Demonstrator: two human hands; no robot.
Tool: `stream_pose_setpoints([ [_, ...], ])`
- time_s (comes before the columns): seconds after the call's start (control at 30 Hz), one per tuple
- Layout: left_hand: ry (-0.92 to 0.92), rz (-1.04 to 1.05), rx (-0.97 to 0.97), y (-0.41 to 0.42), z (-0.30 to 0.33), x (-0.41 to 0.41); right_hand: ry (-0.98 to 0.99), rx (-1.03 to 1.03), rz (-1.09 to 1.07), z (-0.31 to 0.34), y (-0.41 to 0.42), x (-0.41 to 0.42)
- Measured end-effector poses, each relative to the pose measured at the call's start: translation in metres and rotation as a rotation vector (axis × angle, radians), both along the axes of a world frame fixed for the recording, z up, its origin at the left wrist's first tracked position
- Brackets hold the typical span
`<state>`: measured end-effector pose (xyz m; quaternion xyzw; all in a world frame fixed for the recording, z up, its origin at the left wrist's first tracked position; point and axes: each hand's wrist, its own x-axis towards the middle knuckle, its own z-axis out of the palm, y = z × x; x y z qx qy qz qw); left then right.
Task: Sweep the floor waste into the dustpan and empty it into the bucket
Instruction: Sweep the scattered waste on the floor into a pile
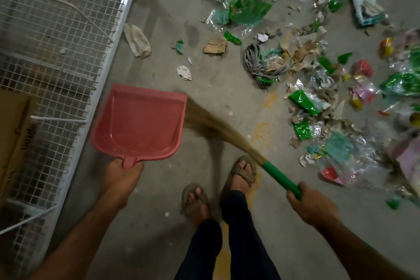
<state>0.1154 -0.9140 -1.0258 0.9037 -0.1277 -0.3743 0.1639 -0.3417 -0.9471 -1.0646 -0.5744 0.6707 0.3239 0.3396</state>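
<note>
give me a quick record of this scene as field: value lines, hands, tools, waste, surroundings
left hand: left hand grips the handle of the pink dustpan
right hand: right hand grips the green handle of the broom
broom: bristles blurred, beside the dustpan's right edge
dustpan: looks empty
waste: plastic wrappers and paper scraps spread on the floor, upper right
surroundings: wire mesh frame at left; concrete floor
bucket: not in view

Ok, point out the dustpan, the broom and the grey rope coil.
dustpan (141, 120), head view, on the middle of its pink tray
broom (280, 177), head view, on its green handle
grey rope coil (256, 63), head view, on its bundled loops
</note>
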Motion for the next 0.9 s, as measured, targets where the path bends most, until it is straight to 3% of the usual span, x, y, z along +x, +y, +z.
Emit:
stream_pose_setpoints([
  [0.17, 0.003, 0.012, 0.002, -0.018, 0.007, -0.024, -0.034, -0.099, -0.257, 0.054, -0.017, -0.06],
  [0.33, -0.011, 0.036, -0.013, -0.04, 0.02, -0.038, -0.192, -0.102, -0.333, 0.091, -0.032, -0.036],
  [0.5, -0.056, 0.073, -0.015, -0.054, 0.026, -0.034, -0.298, -0.027, 0.023, 0.028, -0.062, 0.045],
  [0.63, -0.027, 0.097, -0.037, -0.07, 0.023, -0.029, -0.298, -0.059, 0.176, -0.02, -0.126, 0.137],
  [0.77, -0.017, 0.065, -0.036, -0.089, 0.01, -0.019, -0.211, -0.035, 0.048, -0.044, -0.162, 0.135],
  [0.9, 0.029, 0.051, -0.029, -0.112, -0.005, -0.01, -0.121, -0.104, -0.171, -0.03, -0.136, 0.049],
])
